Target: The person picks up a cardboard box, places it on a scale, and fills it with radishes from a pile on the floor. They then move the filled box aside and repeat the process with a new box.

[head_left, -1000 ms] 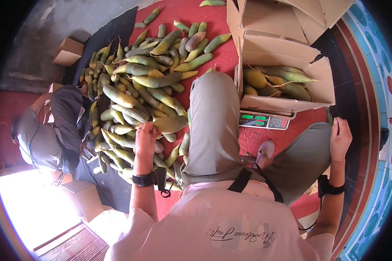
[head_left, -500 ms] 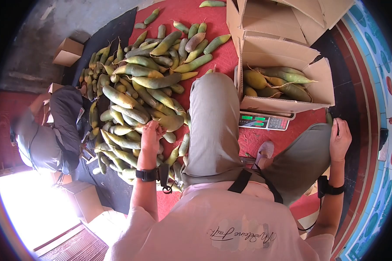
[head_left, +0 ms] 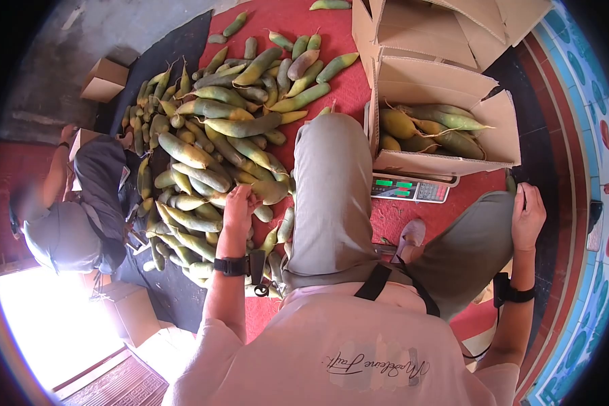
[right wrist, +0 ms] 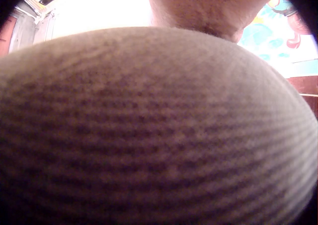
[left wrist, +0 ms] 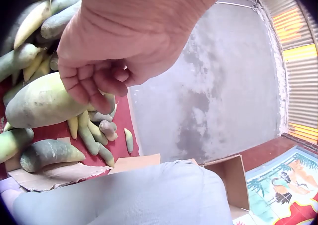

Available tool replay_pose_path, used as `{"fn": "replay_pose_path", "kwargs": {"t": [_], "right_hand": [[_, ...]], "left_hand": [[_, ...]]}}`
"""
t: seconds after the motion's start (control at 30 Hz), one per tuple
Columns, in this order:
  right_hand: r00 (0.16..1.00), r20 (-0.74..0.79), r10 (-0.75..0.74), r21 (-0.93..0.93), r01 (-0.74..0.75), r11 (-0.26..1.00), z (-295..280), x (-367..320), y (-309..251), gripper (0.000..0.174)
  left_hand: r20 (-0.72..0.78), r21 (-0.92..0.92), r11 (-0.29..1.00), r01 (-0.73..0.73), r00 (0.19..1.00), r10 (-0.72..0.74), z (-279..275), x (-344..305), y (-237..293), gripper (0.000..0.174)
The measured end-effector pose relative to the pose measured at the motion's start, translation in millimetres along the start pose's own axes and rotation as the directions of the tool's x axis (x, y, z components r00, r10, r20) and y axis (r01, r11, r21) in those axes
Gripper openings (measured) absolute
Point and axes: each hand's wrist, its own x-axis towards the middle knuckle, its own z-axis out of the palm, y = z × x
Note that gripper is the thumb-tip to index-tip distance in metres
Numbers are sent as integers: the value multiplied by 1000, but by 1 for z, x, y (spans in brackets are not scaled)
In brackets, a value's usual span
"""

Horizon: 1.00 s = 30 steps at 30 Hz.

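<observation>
My left hand [head_left: 239, 206] pinches one end of a large green radish [head_left: 271, 191] with curled fingers, over the front of a big pile of green radishes [head_left: 183, 149]. In the left wrist view that same radish [left wrist: 42, 103] extends away from the fingers, its pale, rounded body above the red mat. My right hand [head_left: 528, 215] rests on my right knee and holds nothing. Trouser cloth [right wrist: 159, 130] fills most of the right wrist view, with a bit of the hand [right wrist: 203, 9] along the top.
An open cardboard box [head_left: 446, 162] with several radishes sits on a digital scale [head_left: 411, 189] to the right of my left knee. More cardboard boxes [head_left: 423, 30] stand behind it. Another person [head_left: 68, 230] sits at the far left beside the pile.
My left hand has moved slightly right, and the radish in it has swung so its far end points more away from me. The person at left has shifted an arm. My right hand stays put.
</observation>
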Motion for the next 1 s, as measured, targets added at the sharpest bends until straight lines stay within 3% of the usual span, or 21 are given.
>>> {"fn": "replay_pose_path", "kwargs": {"t": [0.6, 0.8, 0.87, 0.93, 1.0], "right_hand": [[999, -46, 23, 19, -22, 1000, -3, -5, 3, 5], [997, -70, 24, 40, -21, 999, -3, -5, 3, 5], [995, -91, 27, 39, -23, 999, -4, -6, 3, 5], [996, -87, 2, 43, 2, 999, -4, -5, 4, 6], [996, -94, -7, 19, 9, 1000, -3, -4, 5, 7]], "left_hand": [[37, 33, 999, -25, 999, 23, 7, -3, -7, 19], [38, -39, 997, -65, 997, 66, -4, -17, 1, 17], [0, -40, 993, -113, 994, 113, -3, -30, 20, 16], [131, -12, 971, -238, 963, 237, -9, -37, 39, 13], [168, 397, 725, -563, 821, 545, -10, -41, 55, 12]]}}
